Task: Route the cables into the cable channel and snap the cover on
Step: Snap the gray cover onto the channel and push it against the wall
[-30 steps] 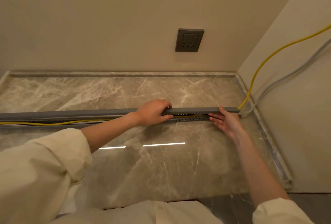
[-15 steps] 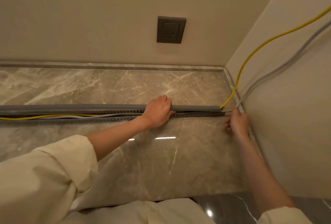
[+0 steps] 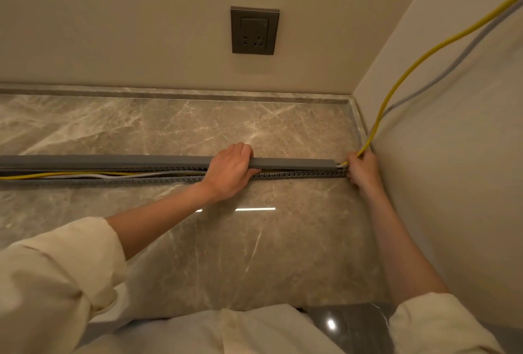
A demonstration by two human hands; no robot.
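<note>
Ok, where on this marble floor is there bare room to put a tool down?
Free: the marble floor between cable channel and back wall, and the wide patch this side of it. Crowded: the right corner, where right hand grips the yellow cable.

Bare marble floor (image 3: 254,254) lies open; side wall (image 3: 452,184) blocks rightward.

— What sort of place is this?
— A finished indoor room, home or office I cannot tell: polished marble floor (image 3: 254,127), plain beige walls (image 3: 113,28), a dark wall socket (image 3: 254,31) near the corner.
</note>
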